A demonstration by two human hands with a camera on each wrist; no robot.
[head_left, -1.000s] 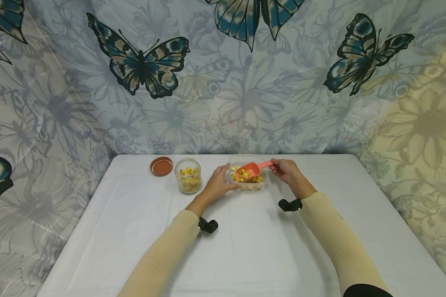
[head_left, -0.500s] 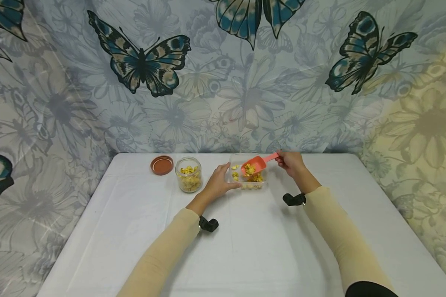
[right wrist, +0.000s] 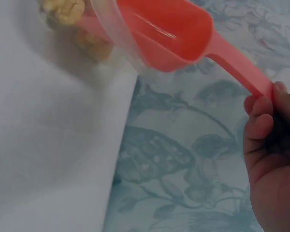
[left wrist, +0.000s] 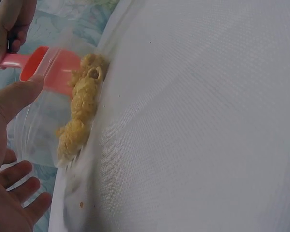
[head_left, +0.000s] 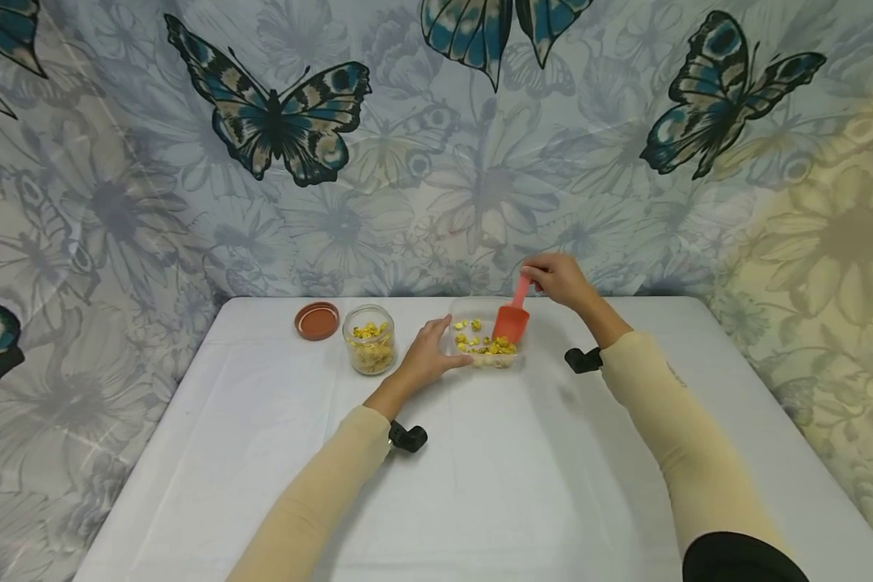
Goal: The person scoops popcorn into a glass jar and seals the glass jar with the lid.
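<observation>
A clear plastic container (head_left: 457, 309) holds loose yellow popcorn (head_left: 500, 346), heaped mostly along its near right side. My left hand (head_left: 425, 353) holds its left end, thumb along the near side and fingers toward the far left corner. In the left wrist view the thumb (left wrist: 26, 92) lies at the rim. My right hand (head_left: 562, 279) pinches the handle end of a coral-pink scoop (head_left: 512, 323), raised above the far right corner. The scoop stands steeply, bowl down inside the container beside the popcorn. In the right wrist view, the visible inside of the bowl (right wrist: 176, 29) has no popcorn.
An uncapped glass jar (head_left: 369, 343) of popcorn stands left of the left hand. Its brown lid (head_left: 316, 321) lies further left, near the back edge of the white-covered table (head_left: 466, 477). A butterfly-print cloth (head_left: 335, 234) hangs right behind the table.
My right hand has risen and moved back, tilting the scoop from nearly flat to steep. Popcorn seen in the bowl earlier is out of it. My left hand stays on the container.
</observation>
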